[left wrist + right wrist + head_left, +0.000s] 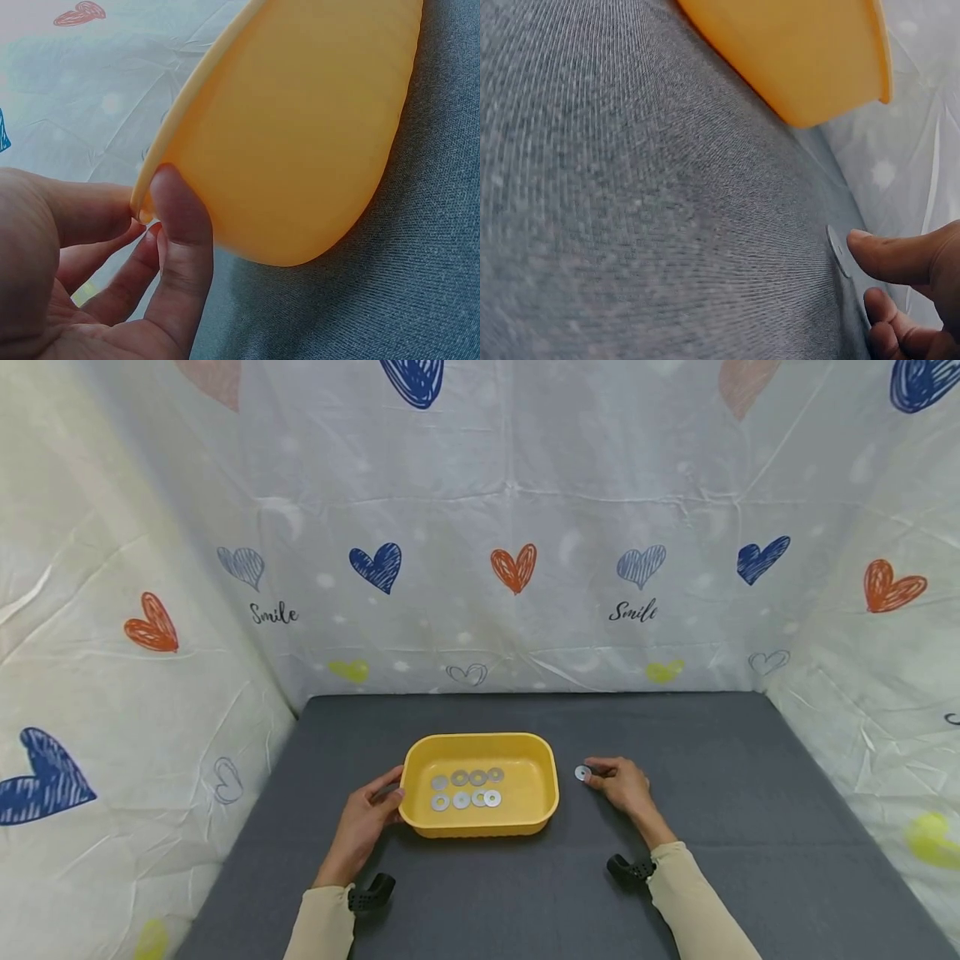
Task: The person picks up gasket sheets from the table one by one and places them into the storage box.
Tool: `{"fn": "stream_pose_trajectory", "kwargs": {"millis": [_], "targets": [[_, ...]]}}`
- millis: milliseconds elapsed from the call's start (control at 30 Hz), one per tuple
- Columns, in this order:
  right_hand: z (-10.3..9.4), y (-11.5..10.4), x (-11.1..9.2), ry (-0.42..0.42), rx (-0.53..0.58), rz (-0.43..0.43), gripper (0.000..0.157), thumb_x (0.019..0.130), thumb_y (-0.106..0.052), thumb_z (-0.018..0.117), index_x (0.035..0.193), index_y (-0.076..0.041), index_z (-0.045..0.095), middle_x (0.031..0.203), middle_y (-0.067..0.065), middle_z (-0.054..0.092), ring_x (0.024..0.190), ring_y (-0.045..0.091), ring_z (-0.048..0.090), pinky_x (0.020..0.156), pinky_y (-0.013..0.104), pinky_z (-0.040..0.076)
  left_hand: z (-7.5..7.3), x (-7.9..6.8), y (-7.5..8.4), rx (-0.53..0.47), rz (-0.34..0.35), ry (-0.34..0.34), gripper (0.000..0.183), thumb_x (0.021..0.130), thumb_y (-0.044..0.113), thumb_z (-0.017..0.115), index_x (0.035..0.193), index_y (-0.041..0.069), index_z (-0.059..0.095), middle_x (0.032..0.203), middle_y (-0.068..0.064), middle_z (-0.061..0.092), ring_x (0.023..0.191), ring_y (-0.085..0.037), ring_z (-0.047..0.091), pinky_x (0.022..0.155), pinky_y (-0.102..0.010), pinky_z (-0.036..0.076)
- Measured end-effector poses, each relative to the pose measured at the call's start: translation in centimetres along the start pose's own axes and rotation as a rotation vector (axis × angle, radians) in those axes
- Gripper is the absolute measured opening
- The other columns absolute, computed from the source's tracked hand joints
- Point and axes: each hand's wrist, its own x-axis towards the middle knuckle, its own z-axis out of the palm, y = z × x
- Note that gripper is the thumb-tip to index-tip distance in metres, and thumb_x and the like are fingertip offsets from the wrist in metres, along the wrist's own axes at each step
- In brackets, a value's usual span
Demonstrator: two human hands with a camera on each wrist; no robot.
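Note:
A yellow plastic tray (480, 828) sits on the dark grey cloth, with several flat metal washers (461, 800) lying in two rows on its floor. My left hand (363, 827) pinches the tray's left side, the thumb (184, 210) against the outer wall and the index finger up at the rim. To the right of the tray, my right hand (621, 785) has thumb and forefinger at the edge of a single washer (581, 772), pinching it low over the cloth. The right wrist view shows this washer (838, 251) nearly edge-on by the thumb tip.
Grey cloth (480, 893) covers the table around the tray. A white curtain (450, 635) printed with hearts stands along the back edge and both sides. Each wrist carries a black strap with a camera mount (371, 893).

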Motion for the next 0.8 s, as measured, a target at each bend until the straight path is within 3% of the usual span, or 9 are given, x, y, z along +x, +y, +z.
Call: {"fn": "stream_pose_trajectory", "kwargs": {"millis": [300,800], "targets": [[0.39,-0.5,0.65,0.03,-0.077,0.005,0.032,0.084,-0.025,0.078,0.115,-0.021,0.075,0.106,0.011,0.068,0.095,0.029,0.061,0.082,0.048,0.031,-0.25,0.17,0.35,0.004,0.016,-0.001,0.049,0.1,0.018,0.058,0.148,0.019,0.047,0.146,-0.008,0.051,0.094,-0.015,0.064,0.074,-0.025,0.055],[0.61,0.01,0.02,0.047,-0.053,0.004,0.023,0.08,-0.019,0.08,0.102,-0.017,0.076,0.105,0.007,0.069,0.093,0.026,0.059,0.082,0.047,0.03,0.04,0.06,0.06,0.012,-0.007,0.008,0.049,0.1,0.016,0.058,0.147,0.018,0.047,0.146,-0.008,0.051,0.096,-0.018,0.064,0.074,-0.025,0.055]]}}
